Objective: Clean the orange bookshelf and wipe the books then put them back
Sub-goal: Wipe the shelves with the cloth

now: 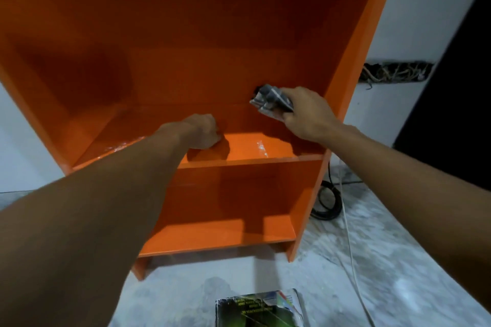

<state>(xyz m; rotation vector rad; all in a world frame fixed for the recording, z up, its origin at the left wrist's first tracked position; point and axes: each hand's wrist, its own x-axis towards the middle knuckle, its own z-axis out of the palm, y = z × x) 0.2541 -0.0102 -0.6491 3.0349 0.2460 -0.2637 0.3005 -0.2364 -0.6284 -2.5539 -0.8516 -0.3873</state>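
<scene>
In the bookshelf [353, 66], on the upper shelf [249, 147], the left hand [202, 131] rests mid-board; the right hand [305, 114] is further right and back — a cloth [271, 99] in it, at the back panel [186, 74]. A book [261, 309] lies on the floor [398, 260] before the bookshelf, a cable coil [325, 210] to its right.

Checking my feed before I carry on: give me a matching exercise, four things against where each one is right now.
Things:
1. left hand
2. grey cloth
3. book
4. black cable

Places:
A. lying on the floor in front of the bookshelf
B. gripped by the right hand near the shelf's back right corner
C. coiled on the floor to the right of the bookshelf
D. resting as a fist on the upper of the two shelf boards

Pairs: 1-D, 2-B, 3-A, 4-C
</scene>
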